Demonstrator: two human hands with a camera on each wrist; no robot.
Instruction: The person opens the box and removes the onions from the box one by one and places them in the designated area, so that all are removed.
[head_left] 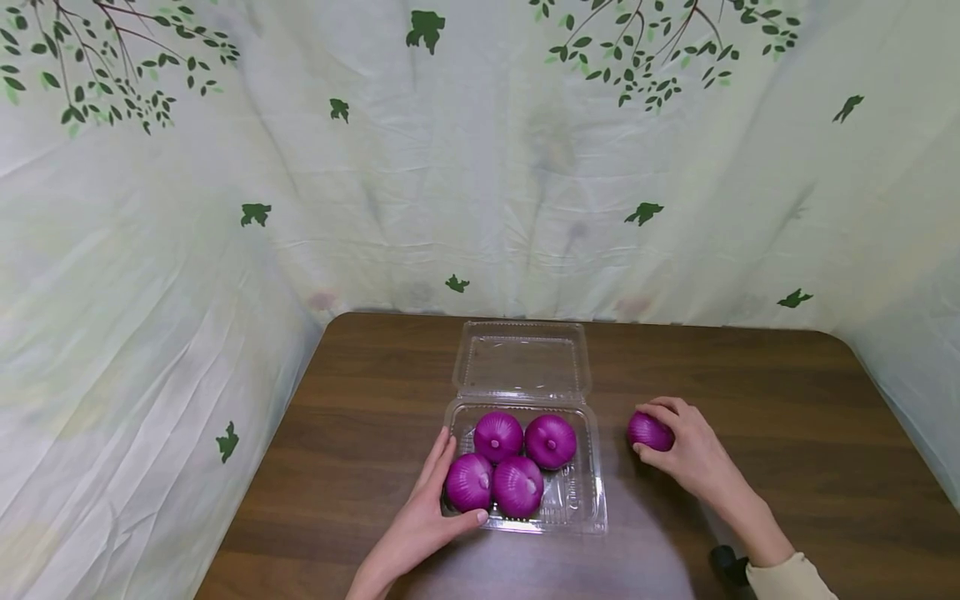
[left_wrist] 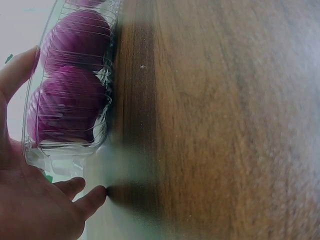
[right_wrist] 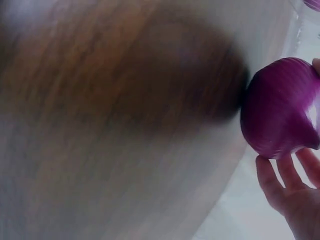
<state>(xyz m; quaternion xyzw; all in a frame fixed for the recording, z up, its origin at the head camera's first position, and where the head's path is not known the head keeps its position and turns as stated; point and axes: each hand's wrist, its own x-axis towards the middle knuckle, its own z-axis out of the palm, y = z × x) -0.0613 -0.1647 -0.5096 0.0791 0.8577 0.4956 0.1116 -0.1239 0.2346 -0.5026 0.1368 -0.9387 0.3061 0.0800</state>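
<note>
A clear plastic clamshell container [head_left: 566, 504] lies on the table with its lid [head_left: 522, 367] folded back flat. Several purple onions [head_left: 518, 487] sit in its base, towards the left; the right front part of the base is bare. My left hand [head_left: 431, 517] rests against the container's left front corner, thumb at the front rim and fairly straight fingers along the left side. To the right of the container, my right hand [head_left: 693, 450] pinches another purple onion [head_left: 649, 432] between thumb and fingers. That onion [right_wrist: 280, 107] is at or just above the tabletop; I cannot tell which.
The brown wooden table [head_left: 375, 375] has rounded far corners. Behind it and at both sides hangs a pale cloth [head_left: 510, 167] with printed leaves and birds. A black strap [head_left: 727, 565] is around the right wrist.
</note>
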